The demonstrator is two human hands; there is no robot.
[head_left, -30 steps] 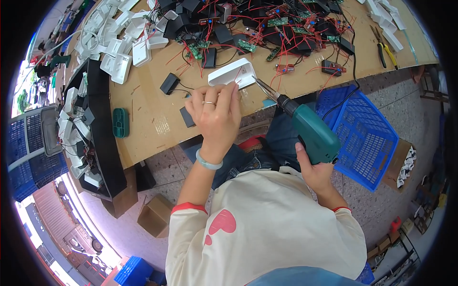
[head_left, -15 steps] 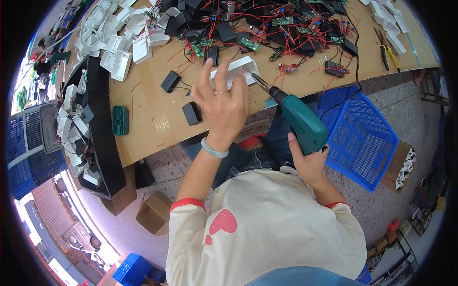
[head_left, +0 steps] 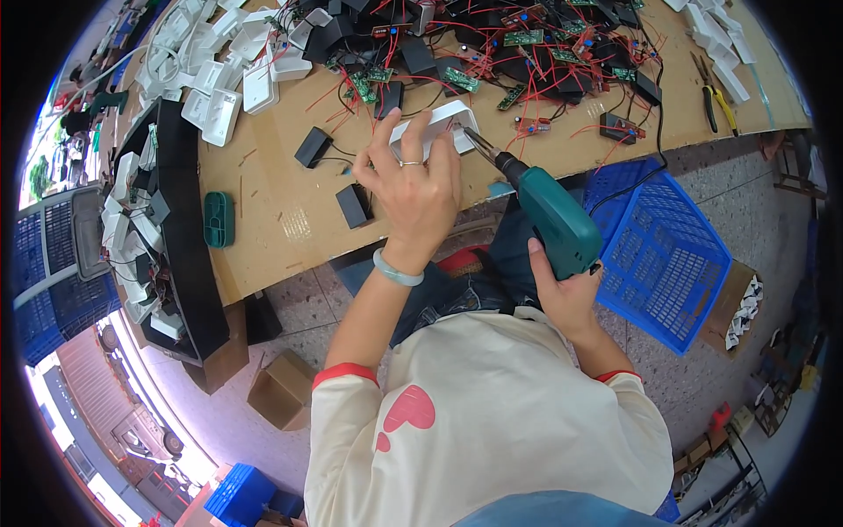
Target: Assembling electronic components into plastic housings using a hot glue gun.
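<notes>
A white plastic case lies on the bench with its open side up. My left hand reaches over its near left edge and steadies it. The outer fingers are raised and spread, while the forefinger and thumb bend down at the case, their tips partly hidden. A green soldering gun is gripped by its handle in my right hand. Its slim metal tip points up and left into the right end of the case, close to my left fingertips. Thin reddish wire shows faintly inside the case.
Circuit boards with red wires and black boxes pile up behind. White cases heap at back left, beside a black bin. Small black boxes and a green tray lie nearer. Pliers lie right; a blue crate stands below.
The case's right end has shifted slightly up and right, with my left fingers moving along. The soldering gun stays nearly in place, its tip a touch higher.
</notes>
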